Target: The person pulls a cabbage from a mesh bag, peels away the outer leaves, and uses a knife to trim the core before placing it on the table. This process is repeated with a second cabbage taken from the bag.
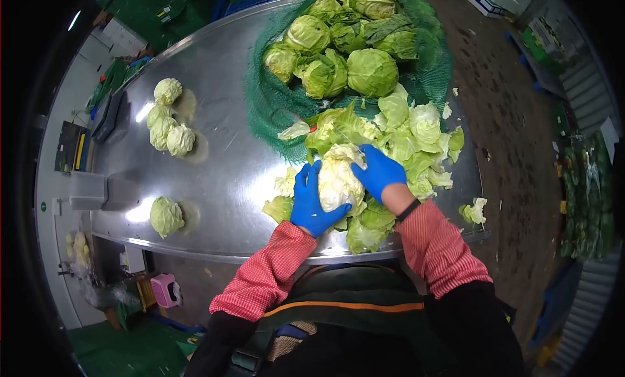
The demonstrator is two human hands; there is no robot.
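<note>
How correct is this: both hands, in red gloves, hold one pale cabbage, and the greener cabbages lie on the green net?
Not quite: the head view shows blue gloves; it is the sleeves that are red. The left hand and right hand do hold one pale cabbage, and the greener cabbages lie on the green net.

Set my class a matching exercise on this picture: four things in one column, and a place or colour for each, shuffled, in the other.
1. Cream-white cabbage with loose leaves around it
2. Green netting
3. Clear plastic box
4. Lower sleeves

A. at the left end of the metal table
B. red-and-white checked
C. between the left hand and the right hand
D. under the heaped whole cabbages

Pairs: 1-C, 2-D, 3-A, 4-B
</note>
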